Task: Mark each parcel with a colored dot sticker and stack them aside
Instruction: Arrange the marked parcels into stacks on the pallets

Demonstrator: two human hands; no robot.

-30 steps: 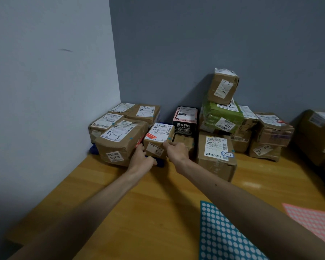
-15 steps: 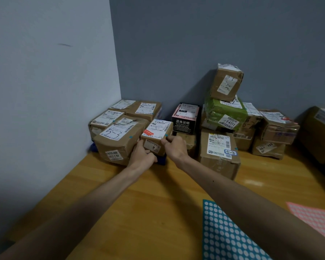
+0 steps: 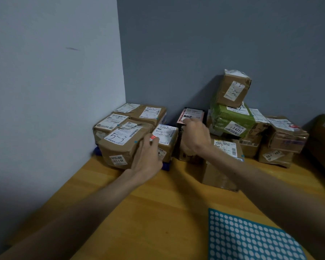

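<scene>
Corner of wooden table [image 3: 139, 203], parcels banked against both walls. Small brown parcel [image 3: 165, 136], white label up, sits in the left group, tight beside the large brown parcel [image 3: 120, 147] that carries a blue dot on its near edge. Left hand [image 3: 148, 158] rests on the small parcel's near-left corner: fingers fairly straight across the front face, thumb tip on the label, pressing rather than clasping. The black parcel [image 3: 192, 112] is likely next. It lies just behind and right of the small one, between it and the green parcel [image 3: 231, 121]. Right hand [image 3: 196, 136] is the nearer, back to the camera, fingertips [image 3: 189, 121] at the black parcel's top front edge; whether they are gripping it is hidden. Blue sticker sheet [image 3: 251, 239] lies near, under the right forearm.
</scene>
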